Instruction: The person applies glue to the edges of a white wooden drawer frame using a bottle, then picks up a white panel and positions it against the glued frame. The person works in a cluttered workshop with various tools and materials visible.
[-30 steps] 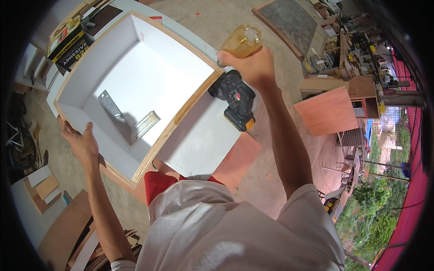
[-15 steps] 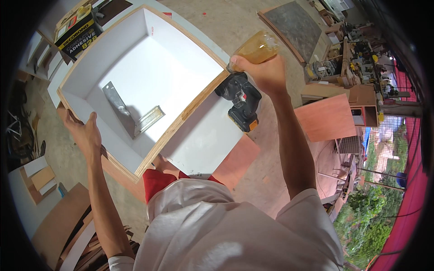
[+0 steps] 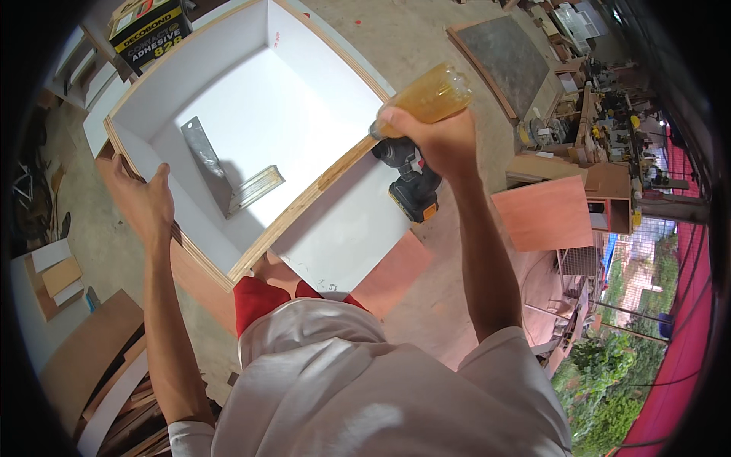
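A white-lined plywood box (image 3: pixel 326 180) stands open side up on a white board. My left hand (image 3: pixel 145 199) grips its left wall, with the thumb at the inner side and the fingers over the outer edge. In my right hand (image 3: pixel 445 145) is a clear plastic bottle (image 3: pixel 434 95) of amber liquid, probably glue. It is tipped over, its neck at the bare plywood rim near the right corner. A metal try square (image 3: pixel 209 161) leans inside the box. Beside the right wall, partly below my right hand, lies a black cordless drill (image 3: pixel 413 190).
A black-and-yellow adhesive tin (image 3: pixel 152 42) is at the far left. The white board (image 3: pixel 346 244) reaches out under the box. Reddish plywood sheets (image 3: pixel 542 213), a dark panel (image 3: pixel 506 65) and a cluttered tool bench (image 3: pixel 590 122) stand to the right. Offcuts (image 3: pixel 114 381) lie at lower left.
My right hand has brought the bottle's neck along the rim, a little nearer to me. The left hand keeps its hold on the box. The whole view has shifted slightly.
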`<state>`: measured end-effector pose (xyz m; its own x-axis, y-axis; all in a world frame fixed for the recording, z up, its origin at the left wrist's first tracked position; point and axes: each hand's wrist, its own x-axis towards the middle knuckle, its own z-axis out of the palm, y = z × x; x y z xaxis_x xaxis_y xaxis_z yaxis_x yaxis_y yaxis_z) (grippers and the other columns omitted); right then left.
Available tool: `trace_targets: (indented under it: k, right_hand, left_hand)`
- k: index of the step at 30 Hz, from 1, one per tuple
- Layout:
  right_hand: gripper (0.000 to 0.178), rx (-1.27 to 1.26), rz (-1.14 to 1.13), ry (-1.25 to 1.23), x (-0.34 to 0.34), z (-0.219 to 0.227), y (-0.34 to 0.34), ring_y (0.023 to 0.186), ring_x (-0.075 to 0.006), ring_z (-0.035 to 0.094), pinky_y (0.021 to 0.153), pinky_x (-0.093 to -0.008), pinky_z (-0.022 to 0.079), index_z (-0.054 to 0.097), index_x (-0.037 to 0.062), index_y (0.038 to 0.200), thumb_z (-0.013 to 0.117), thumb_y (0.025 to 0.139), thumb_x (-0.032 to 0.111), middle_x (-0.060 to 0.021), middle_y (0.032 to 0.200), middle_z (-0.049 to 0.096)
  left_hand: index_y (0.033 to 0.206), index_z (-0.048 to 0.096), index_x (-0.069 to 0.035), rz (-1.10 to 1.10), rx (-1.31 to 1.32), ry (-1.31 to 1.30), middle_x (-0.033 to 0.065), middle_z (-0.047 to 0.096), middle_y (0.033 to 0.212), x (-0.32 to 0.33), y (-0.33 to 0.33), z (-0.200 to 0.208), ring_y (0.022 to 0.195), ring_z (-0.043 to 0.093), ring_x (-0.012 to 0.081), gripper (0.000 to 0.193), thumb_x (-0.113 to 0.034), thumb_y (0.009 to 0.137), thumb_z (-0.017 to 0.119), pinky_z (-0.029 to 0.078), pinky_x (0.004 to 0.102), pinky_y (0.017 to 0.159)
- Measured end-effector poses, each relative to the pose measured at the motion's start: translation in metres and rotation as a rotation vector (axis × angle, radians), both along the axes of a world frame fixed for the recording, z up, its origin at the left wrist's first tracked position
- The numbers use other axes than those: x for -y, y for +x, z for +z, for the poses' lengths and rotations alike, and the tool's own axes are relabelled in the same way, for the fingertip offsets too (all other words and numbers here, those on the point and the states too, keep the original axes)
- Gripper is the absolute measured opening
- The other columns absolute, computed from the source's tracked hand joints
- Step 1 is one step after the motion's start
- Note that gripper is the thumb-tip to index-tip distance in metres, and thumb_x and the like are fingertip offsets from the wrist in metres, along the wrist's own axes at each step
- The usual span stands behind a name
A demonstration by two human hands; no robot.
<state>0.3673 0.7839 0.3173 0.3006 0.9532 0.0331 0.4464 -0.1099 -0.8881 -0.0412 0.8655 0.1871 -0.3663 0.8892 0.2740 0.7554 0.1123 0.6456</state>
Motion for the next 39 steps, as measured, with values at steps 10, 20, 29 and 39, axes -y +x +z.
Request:
trace_targets:
  k: [10, 20, 29, 39]
  right_hand:
    - [0.03, 0.091, 0.094, 0.069, 0.009, -0.004, -0.026, 0.07, -0.0096, 0.071, 0.066, -0.028, 0.058, 0.074, -0.0006, 0.085, 0.093, 0.078, 0.021, -0.0026, 0.081, 0.076]
    - [0.02, 0.184, 0.274, 0.185, 0.04, -0.001, -0.086, 0.078, -0.0125, 0.072, 0.075, -0.029, 0.059, 0.078, 0.0032, 0.093, 0.089, 0.083, 0.016, -0.0033, 0.083, 0.076]
    - [0.033, 0.154, 0.182, 0.168, 0.062, -0.023, -0.112, 0.077, -0.0192, 0.076, 0.073, -0.0337, 0.062, 0.078, 0.0047, 0.099, 0.095, 0.078, 0.024, -0.0057, 0.093, 0.079]
    - [0.052, 0.202, 0.461, 0.254, 0.086, -0.034, -0.157, 0.101, -0.0267, 0.076, 0.086, -0.0383, 0.06, 0.073, 0.005, 0.111, 0.1, 0.071, 0.026, -0.0091, 0.111, 0.078]
  left_hand:
    - [0.156, 0.038, 0.011, -0.041, 0.017, -0.069, 0.0284, 0.048, 0.156, 0.004, 0.005, 0.019, 0.142, 0.053, 0.0395, 0.09, -0.024, 0.085, 0.08, 0.039, 0.0417, 0.121]
    - [0.146, 0.055, 0.005, 0.005, 0.013, -0.014, 0.0242, 0.062, 0.137, 0.012, 0.01, 0.028, 0.13, 0.062, 0.0378, 0.076, -0.023, 0.08, 0.082, 0.045, 0.0414, 0.112]
    - [0.157, 0.027, 0.014, -0.103, 0.156, -0.055, 0.0319, 0.061, 0.136, 0.015, 0.009, 0.036, 0.123, 0.066, 0.0372, 0.096, -0.018, 0.083, 0.079, 0.049, 0.04, 0.109]
    - [0.158, 0.028, 0.011, -0.097, 0.449, -0.07, 0.0323, 0.058, 0.139, 0.007, 0.002, 0.007, 0.124, 0.064, 0.0406, 0.095, -0.022, 0.084, 0.078, 0.048, 0.0421, 0.111]
